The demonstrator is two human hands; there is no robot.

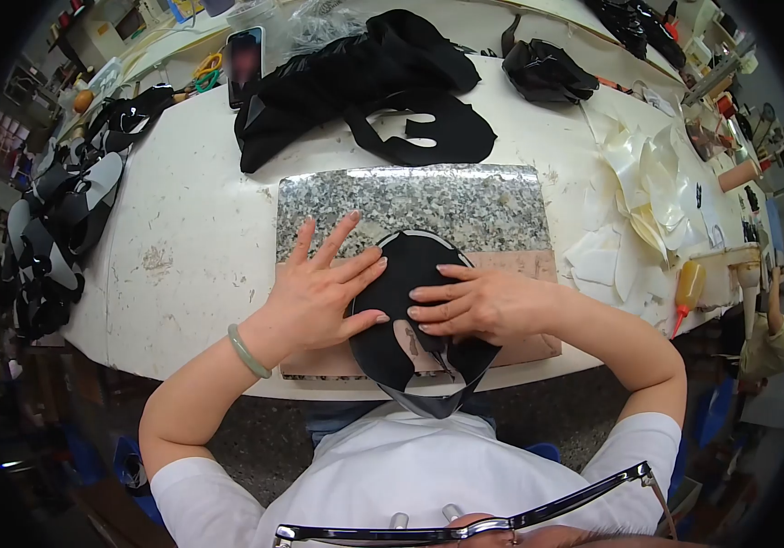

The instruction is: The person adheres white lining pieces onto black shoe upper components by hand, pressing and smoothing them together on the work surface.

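A black shoe upper (383, 352), with a shiny dark edge and a cut-out opening, lies on the work slab and overhangs its near side. My left hand (319, 297) rests on its left part, fingers spread, with some of them reaching past it over the speckled stone slab (410, 196). On the upper's right part lies my right hand (478, 306), its fingers stretched flat across the black material. Under the upper, a pinkish-beige surface (531, 267) covers the near half of the slab. The spot beneath my fingers is hidden.
Black fabric pieces (319, 96) and a phone (245, 64) lie beyond the slab. Black and grey cut parts (49, 237) pile up at the left edge. To the right are cream sheets (638, 183) and a yellow glue bottle (689, 285). Another person (769, 338) is at far right.
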